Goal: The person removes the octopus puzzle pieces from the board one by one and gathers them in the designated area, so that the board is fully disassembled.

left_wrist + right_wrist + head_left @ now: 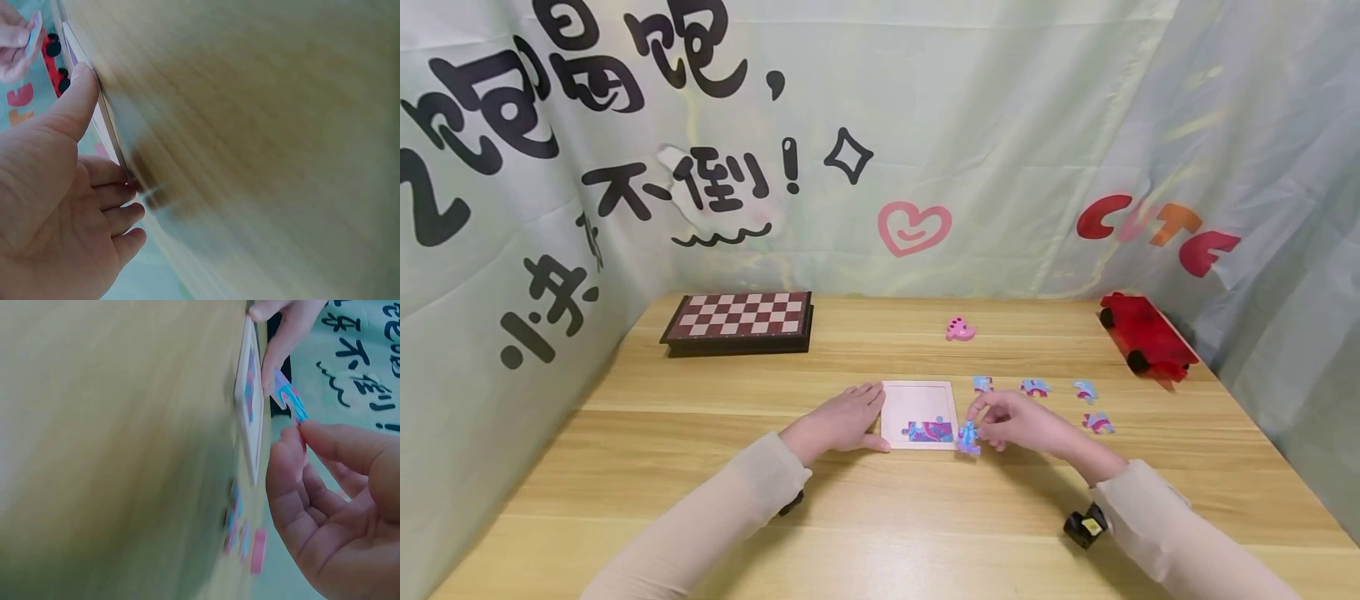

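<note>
A square pale pink puzzle tray [917,400] lies on the table, with joined purple and blue puzzle pieces [930,431] in its lower part. My left hand [842,419] rests along the tray's left side, the thumb at the near corner and the fingertips at the far one. In the left wrist view the thumb [78,103] is straight on the edge and the fingers are loosely bent. Between thumb and forefinger my right hand [1011,421] pinches a blue and purple puzzle piece [968,438], tilted up beside the tray's right edge.
Several loose puzzle pieces [1034,387] are spread to the right of the tray. Farther back lie a pink toy piece [960,329], a checkered board box [741,321] at the left and a red toy car [1146,336] at the right. A printed curtain [1000,167] encloses the table.
</note>
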